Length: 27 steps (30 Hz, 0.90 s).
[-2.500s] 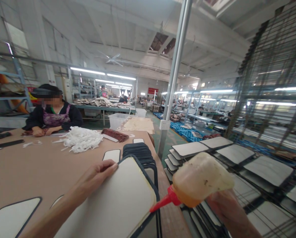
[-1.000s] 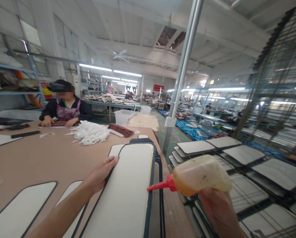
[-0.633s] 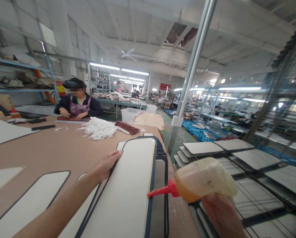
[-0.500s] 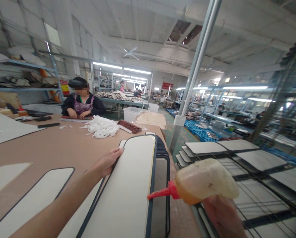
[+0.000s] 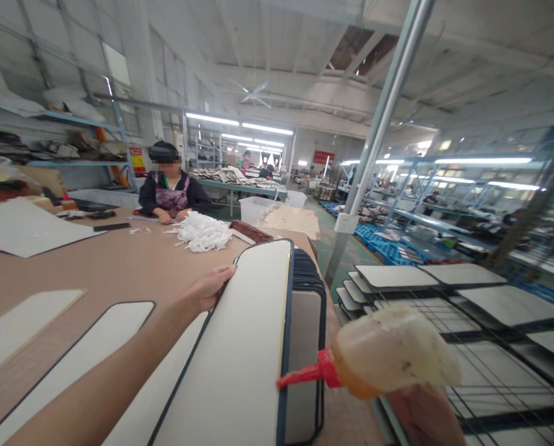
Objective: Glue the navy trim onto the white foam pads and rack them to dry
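My left hand (image 5: pixel 215 286) is closed on the left edge of a long white panel (image 5: pixel 244 334) with rounded corners and a dark border. The panel leans tilted in front of a row of similar dark-edged panels (image 5: pixel 305 347). In my right hand (image 5: pixel 426 409) is a translucent squeeze bottle (image 5: pixel 393 353) with amber liquid and a red nozzle, lying nearly sideways. The nozzle tip is at the panel's right edge, where a thin yellowish line of glue (image 5: pixel 285 310) runs along the border. Part of my right hand is hidden by the bottle.
More white panels (image 5: pixel 86 353) lie on the brown table (image 5: pixel 165 263) at left. White strips (image 5: pixel 202 232) are heaped near the far side, where a co-worker (image 5: pixel 170 186) sits. A wire rack holding panels (image 5: pixel 491 297) stands at right, beside a metal post (image 5: pixel 374 142).
The view has shifted a little to the left, so the scene sits further right. The bottle's nozzle stays at the panel's right edge. Both hands keep their hold.
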Each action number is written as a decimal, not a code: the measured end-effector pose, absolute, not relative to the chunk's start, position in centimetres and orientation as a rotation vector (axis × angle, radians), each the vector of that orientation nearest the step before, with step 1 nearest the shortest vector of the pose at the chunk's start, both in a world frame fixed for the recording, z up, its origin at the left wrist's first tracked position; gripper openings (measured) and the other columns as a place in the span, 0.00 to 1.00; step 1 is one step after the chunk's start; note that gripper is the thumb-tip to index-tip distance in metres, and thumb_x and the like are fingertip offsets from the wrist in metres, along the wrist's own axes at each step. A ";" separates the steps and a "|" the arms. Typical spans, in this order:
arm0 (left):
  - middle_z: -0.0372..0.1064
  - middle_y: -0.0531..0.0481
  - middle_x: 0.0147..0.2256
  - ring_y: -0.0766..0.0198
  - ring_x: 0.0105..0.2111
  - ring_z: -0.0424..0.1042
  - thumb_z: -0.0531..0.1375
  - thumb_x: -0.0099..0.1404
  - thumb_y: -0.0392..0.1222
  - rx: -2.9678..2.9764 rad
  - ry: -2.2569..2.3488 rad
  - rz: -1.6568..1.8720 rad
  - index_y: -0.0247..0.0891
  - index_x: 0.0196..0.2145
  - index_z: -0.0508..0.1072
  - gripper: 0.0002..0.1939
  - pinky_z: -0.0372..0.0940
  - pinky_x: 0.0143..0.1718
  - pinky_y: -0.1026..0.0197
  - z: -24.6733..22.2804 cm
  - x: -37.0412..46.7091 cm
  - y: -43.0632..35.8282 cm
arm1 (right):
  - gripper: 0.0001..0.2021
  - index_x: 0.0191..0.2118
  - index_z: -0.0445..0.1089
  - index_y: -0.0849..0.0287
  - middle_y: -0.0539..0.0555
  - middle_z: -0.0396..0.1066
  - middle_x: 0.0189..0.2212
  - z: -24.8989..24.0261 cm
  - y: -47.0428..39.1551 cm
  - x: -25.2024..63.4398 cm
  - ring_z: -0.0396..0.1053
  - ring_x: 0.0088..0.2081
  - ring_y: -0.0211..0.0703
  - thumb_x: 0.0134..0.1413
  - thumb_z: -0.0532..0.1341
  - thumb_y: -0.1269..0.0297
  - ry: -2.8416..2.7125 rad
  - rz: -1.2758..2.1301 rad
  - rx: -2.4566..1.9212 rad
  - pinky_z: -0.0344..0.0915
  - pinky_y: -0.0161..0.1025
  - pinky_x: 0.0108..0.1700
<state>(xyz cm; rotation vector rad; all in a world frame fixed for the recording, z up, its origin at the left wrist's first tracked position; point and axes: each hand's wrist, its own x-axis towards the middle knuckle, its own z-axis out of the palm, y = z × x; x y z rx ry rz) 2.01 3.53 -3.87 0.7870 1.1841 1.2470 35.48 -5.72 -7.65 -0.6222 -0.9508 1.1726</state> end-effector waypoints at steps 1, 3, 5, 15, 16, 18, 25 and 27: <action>0.75 0.50 0.22 0.66 0.18 0.71 0.56 0.64 0.35 0.784 1.187 1.252 0.35 0.29 0.71 0.07 0.68 0.20 0.66 -3.8 1.9 3.6 | 0.30 0.50 0.70 0.46 0.55 0.77 0.37 -7.9 -5.7 35.6 0.74 0.31 0.50 0.35 0.72 0.68 -0.941 1.187 -0.626 0.73 0.43 0.31; 0.75 0.50 0.22 0.66 0.18 0.71 0.57 0.64 0.35 0.780 1.188 1.254 0.35 0.29 0.71 0.06 0.67 0.19 0.66 -3.8 1.8 3.8 | 0.29 0.49 0.71 0.46 0.55 0.77 0.36 -8.2 -5.7 35.9 0.74 0.31 0.51 0.34 0.73 0.65 -0.924 1.196 -0.613 0.73 0.44 0.29; 0.75 0.49 0.22 0.64 0.18 0.72 0.58 0.63 0.36 0.779 1.188 1.250 0.35 0.29 0.72 0.05 0.67 0.19 0.66 -3.7 1.8 4.0 | 0.29 0.46 0.73 0.46 0.54 0.78 0.32 -8.2 -5.7 35.9 0.73 0.28 0.51 0.30 0.74 0.64 -0.924 1.198 -0.604 0.72 0.44 0.26; 0.75 0.49 0.22 0.62 0.20 0.74 0.62 0.58 0.35 0.758 1.187 1.268 0.34 0.29 0.73 0.02 0.68 0.20 0.65 -3.9 1.2 4.5 | 0.28 0.50 0.70 0.42 0.57 0.76 0.40 -6.8 -7.5 35.1 0.74 0.36 0.58 0.38 0.72 0.57 -0.927 1.312 -0.663 0.74 0.52 0.34; 0.75 0.49 0.22 0.62 0.19 0.73 0.62 0.58 0.35 0.754 1.190 1.274 0.34 0.29 0.73 0.01 0.68 0.20 0.65 -3.9 1.2 4.6 | 0.28 0.51 0.69 0.43 0.58 0.76 0.40 -7.2 -7.5 35.2 0.75 0.37 0.59 0.39 0.71 0.56 -0.929 1.291 -0.679 0.74 0.53 0.34; 0.75 0.49 0.21 0.63 0.19 0.73 0.61 0.59 0.34 0.746 1.201 1.282 0.34 0.28 0.73 0.02 0.68 0.20 0.65 -3.9 1.1 4.8 | 0.28 0.51 0.70 0.45 0.59 0.77 0.40 -8.1 -7.1 35.6 0.75 0.36 0.60 0.40 0.70 0.53 -0.941 1.263 -0.696 0.74 0.54 0.34; 0.75 0.50 0.20 0.63 0.18 0.73 0.57 0.62 0.31 0.733 1.225 1.282 0.33 0.29 0.73 0.06 0.69 0.19 0.66 -3.8 0.8 5.0 | 0.25 0.46 0.74 0.45 0.56 0.78 0.32 -9.4 -6.1 36.5 0.75 0.31 0.58 0.36 0.72 0.56 -0.987 1.215 -0.625 0.74 0.54 0.36; 0.75 0.49 0.20 0.64 0.18 0.73 0.56 0.62 0.30 0.728 1.231 1.288 0.32 0.29 0.73 0.06 0.68 0.19 0.66 -3.8 0.7 5.0 | 0.29 0.49 0.71 0.46 0.57 0.78 0.34 -8.8 -6.3 36.2 0.75 0.34 0.58 0.36 0.72 0.56 -1.022 1.208 -0.628 0.73 0.53 0.37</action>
